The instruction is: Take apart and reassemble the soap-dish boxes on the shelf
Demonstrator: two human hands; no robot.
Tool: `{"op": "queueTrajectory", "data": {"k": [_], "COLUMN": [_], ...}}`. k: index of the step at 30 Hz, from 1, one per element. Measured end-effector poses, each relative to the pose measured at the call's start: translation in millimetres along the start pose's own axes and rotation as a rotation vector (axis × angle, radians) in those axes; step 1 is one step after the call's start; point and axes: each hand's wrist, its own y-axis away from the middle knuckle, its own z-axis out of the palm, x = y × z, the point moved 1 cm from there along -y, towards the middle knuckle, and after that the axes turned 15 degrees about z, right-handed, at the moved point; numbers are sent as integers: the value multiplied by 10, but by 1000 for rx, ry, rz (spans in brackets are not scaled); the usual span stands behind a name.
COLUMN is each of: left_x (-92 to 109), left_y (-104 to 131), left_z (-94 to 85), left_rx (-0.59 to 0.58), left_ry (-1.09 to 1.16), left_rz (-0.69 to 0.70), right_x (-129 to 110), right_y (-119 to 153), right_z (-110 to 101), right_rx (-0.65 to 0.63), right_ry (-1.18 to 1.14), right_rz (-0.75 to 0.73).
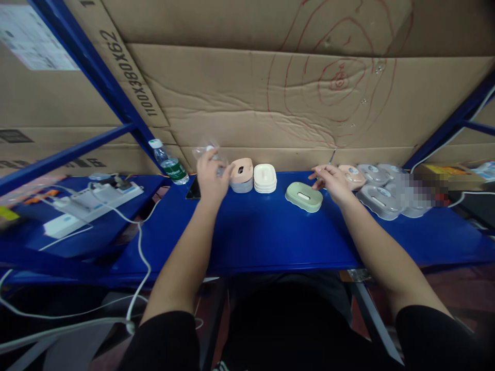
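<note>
At the back left of the blue table, my left hand is closed on crumpled clear plastic, apparently a bag; motion blurs it. Just right of this hand stands a round-cornered box with a peach lid and a dark slot. Beside that box is a small stack of cream lids. My right hand has its fingers pinched above the right end of a green oval lid. A thin metal rod sticks up from behind those fingers, seemingly held in them; its lower part is hidden.
Several grey plastic-wrapped lids and a peach one lie at the right. A water bottle and a dark phone-like slab are at the left, near a power strip with cables. Cardboard walls the back.
</note>
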Motion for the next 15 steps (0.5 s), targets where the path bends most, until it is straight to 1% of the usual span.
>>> {"op": "queueTrajectory", "data": {"k": [1, 3, 6, 8, 12, 13, 15], "left_x": [-96, -245, -367, -413, -503, -525, -560], "left_y": [-5, -2, 32, 70, 164, 186, 224], "left_z": [-47, -122, -170, -150, -30, 3, 57], "left_rx": [-9, -71, -193, -270, -424, -463, -534], "left_ry": [-38, -88, -142, -141, -100, -96, -98], "left_rz": [-51, -135, -251, -291, -285, -290, -311], "right_x": [25, 85, 175, 216, 237, 235, 236], "right_y": [-28, -77, -122, -128, -102, -94, -81], "right_z": [-15, -25, -13, -6, -12, -13, -10], "right_rx": [26, 50, 61, 71, 94, 77, 3], "right_ry": [8, 33, 152, 301, 610, 660, 750], "right_rz": [-13, -34, -87, -151, -275, -296, -328]}}
